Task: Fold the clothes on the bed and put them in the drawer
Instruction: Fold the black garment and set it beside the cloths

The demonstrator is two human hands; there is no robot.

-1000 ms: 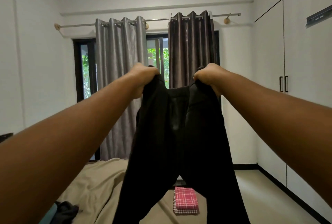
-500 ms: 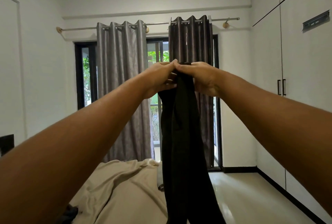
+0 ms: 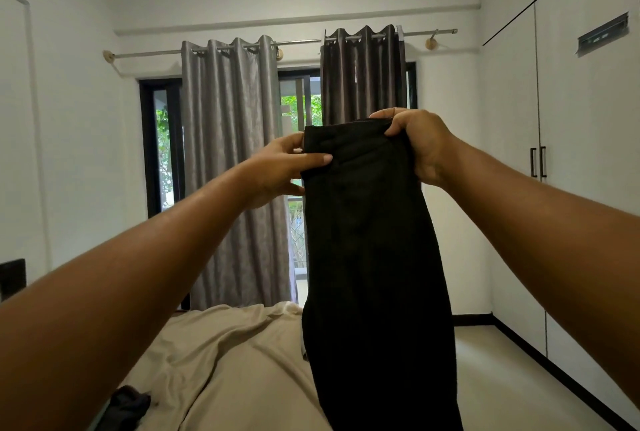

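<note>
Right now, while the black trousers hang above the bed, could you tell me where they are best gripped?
Grip the waistband at its two ends, one hand from each side, as the left hand and right hand do. The black trousers hang from it as one narrow panel, so that top edge likely carries the weight and the legs fall straight above the bed.

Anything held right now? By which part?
Black trousers, by the waistband: left hand pinches its left edge, right hand grips its top right corner.
</note>
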